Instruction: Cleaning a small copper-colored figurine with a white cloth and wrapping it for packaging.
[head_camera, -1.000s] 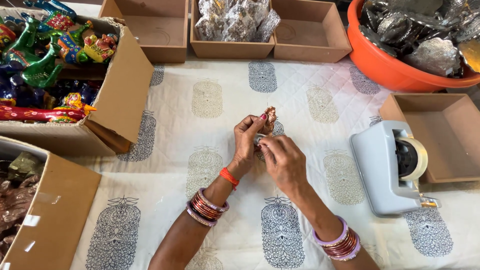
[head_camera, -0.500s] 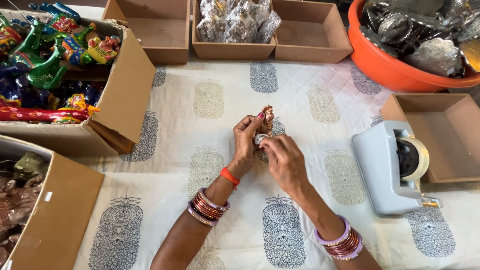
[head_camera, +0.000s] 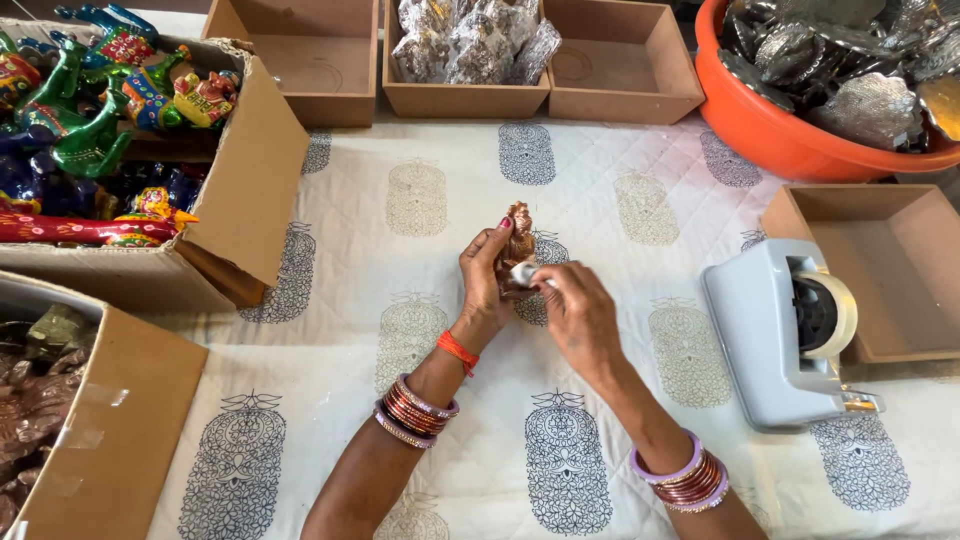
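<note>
While both hands hold much as a second ago, the left hand (head_camera: 485, 275) fingers pinch a small coppery figurine (head_camera: 518, 240) upright at frame centre above the counter (head_camera: 420, 330). Right hand (head_camera: 572, 312) fingers pinch a pale scrap (head_camera: 524, 273) against it, now pressed closer; wrapping looks underway.

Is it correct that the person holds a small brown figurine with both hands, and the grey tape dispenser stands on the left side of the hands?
Not quite. The left hand and right hand do hold the small brown figurine, but the grey tape dispenser stands on the person's right side, as the head view shows.
</note>
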